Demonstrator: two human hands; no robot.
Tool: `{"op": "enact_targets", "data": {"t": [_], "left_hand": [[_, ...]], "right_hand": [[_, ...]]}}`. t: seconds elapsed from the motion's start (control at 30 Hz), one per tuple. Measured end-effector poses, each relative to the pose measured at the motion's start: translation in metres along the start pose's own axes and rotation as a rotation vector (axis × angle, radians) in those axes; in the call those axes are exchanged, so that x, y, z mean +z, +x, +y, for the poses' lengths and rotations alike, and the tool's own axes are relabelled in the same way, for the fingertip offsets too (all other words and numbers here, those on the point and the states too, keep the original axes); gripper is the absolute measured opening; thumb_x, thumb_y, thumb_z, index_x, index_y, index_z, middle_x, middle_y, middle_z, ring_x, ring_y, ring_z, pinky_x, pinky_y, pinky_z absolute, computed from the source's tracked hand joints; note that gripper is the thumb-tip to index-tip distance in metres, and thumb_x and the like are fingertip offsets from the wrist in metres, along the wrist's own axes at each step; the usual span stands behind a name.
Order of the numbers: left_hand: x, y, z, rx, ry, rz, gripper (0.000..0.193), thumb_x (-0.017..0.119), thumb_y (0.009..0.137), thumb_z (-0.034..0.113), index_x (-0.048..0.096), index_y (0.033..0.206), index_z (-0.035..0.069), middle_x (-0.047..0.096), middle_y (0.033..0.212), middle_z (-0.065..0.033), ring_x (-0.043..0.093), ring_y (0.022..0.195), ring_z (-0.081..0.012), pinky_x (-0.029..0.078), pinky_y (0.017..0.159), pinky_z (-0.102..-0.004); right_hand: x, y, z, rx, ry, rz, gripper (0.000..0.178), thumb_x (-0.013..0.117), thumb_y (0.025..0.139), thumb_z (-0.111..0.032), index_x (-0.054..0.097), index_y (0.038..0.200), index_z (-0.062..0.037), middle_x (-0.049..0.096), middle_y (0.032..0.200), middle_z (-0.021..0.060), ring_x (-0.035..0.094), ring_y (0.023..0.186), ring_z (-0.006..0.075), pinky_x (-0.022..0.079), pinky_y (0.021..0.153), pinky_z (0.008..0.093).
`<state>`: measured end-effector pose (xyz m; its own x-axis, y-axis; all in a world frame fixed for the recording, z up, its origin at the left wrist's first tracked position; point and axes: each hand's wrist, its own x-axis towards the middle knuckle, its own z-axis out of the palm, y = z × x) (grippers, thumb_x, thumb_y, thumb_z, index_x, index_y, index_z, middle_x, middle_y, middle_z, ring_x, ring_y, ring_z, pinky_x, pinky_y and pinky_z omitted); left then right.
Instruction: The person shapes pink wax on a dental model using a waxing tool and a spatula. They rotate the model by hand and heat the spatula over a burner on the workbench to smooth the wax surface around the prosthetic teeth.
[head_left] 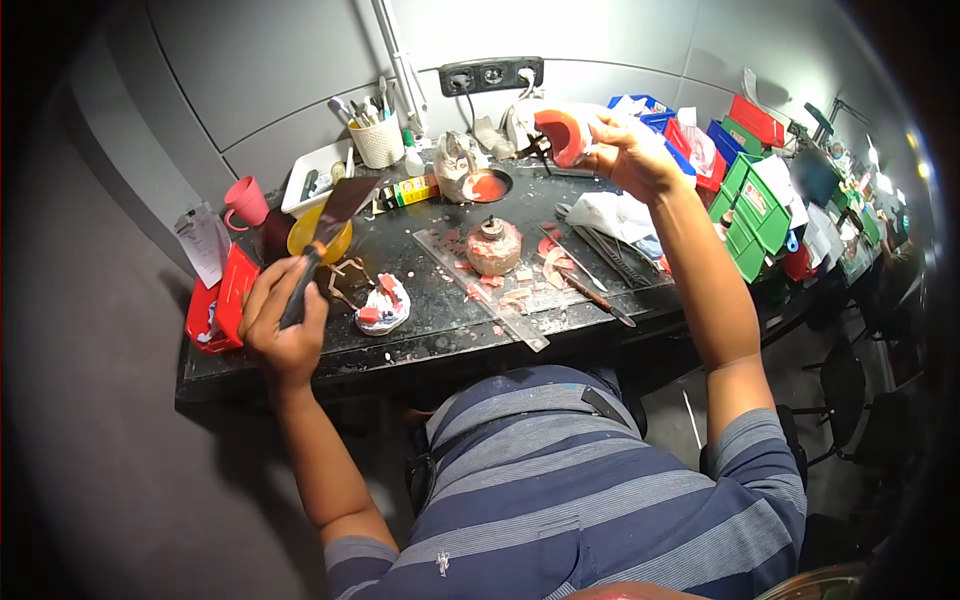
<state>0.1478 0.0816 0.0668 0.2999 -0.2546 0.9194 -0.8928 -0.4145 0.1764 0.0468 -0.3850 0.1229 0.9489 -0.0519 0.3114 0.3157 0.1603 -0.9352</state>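
Note:
My left hand (276, 318) is closed round the dark handle of a wide-bladed spatula (347, 207), its blade pointing up and away. Raised over the far right of the workbench (420, 338), my right hand (632, 158) grips a dental cast with a red wax rim (568, 142). The fingers hide part of this cast. Right of my left hand, a second white dental cast (392, 312) with red wax blocks lies near the front edge. A stained round spirit burner (494, 250) stands mid-bench among wax scraps.
A clear ruler (512, 322) and a wax knife (600, 301) lie by the burner. Behind it sits a dark pan of red wax (490, 186). At left are a yellow bowl (334, 240), pink mug (246, 203) and red bin (236, 285). Green bins (752, 225) stand right.

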Motion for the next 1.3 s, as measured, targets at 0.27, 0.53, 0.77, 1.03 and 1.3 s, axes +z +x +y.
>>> {"op": "enact_targets", "data": {"t": [0.27, 0.53, 0.77, 1.03, 1.3], "left_hand": [[-0.013, -0.046, -0.028, -0.289, 0.059, 0.075, 0.028, 0.071, 0.083, -0.005, 0.075, 0.111, -0.008, 0.076, 0.11, -0.0185, 0.074, 0.1, -0.0314, 0.058, 0.093, -0.0399], [-0.002, -0.07, -0.042, -0.339, 0.158, 0.043, 0.027, 0.071, 0.087, -0.002, 0.076, 0.114, -0.006, 0.075, 0.113, -0.018, 0.073, 0.101, -0.0309, 0.057, 0.094, -0.0397], [0.004, -0.073, -0.032, -0.281, 0.196, -0.011, 0.031, 0.073, 0.084, -0.003, 0.075, 0.116, -0.004, 0.072, 0.115, -0.0177, 0.071, 0.106, -0.0342, 0.056, 0.096, -0.043], [-0.002, -0.075, -0.03, -0.353, 0.22, -0.129, 0.036, 0.073, 0.086, -0.001, 0.073, 0.122, -0.001, 0.07, 0.117, -0.0197, 0.068, 0.11, -0.0377, 0.054, 0.098, -0.0451], [-0.006, -0.082, -0.037, -0.444, 0.361, -0.219, 0.044, 0.074, 0.088, 0.011, 0.069, 0.132, 0.008, 0.071, 0.122, -0.0128, 0.067, 0.115, -0.0344, 0.045, 0.099, -0.0463]], "right_hand": [[0.003, -0.041, 0.022, 0.072, 0.288, -0.088, 0.046, 0.052, 0.11, -0.021, 0.054, 0.144, 0.0095, 0.066, 0.137, 0.0195, 0.068, 0.123, 0.0317, 0.054, 0.11, 0.0555], [0.036, -0.08, 0.022, 0.087, 0.287, -0.149, 0.05, 0.049, 0.111, -0.026, 0.051, 0.147, 0.0085, 0.066, 0.136, 0.021, 0.072, 0.115, 0.0349, 0.059, 0.103, 0.0489], [0.06, -0.101, 0.025, 0.134, 0.4, -0.158, 0.045, 0.053, 0.109, -0.019, 0.052, 0.14, 0.0124, 0.069, 0.126, 0.0251, 0.075, 0.104, 0.0362, 0.061, 0.098, 0.0546], [0.092, -0.12, 0.03, 0.201, 0.499, -0.2, 0.047, 0.06, 0.106, -0.021, 0.055, 0.139, 0.0123, 0.071, 0.122, 0.0234, 0.076, 0.101, 0.0309, 0.064, 0.089, 0.0514], [0.12, -0.129, 0.018, 0.286, 0.483, -0.206, 0.045, 0.052, 0.11, -0.022, 0.054, 0.139, 0.012, 0.073, 0.114, 0.0263, 0.077, 0.091, 0.0389, 0.065, 0.082, 0.0554]]}}
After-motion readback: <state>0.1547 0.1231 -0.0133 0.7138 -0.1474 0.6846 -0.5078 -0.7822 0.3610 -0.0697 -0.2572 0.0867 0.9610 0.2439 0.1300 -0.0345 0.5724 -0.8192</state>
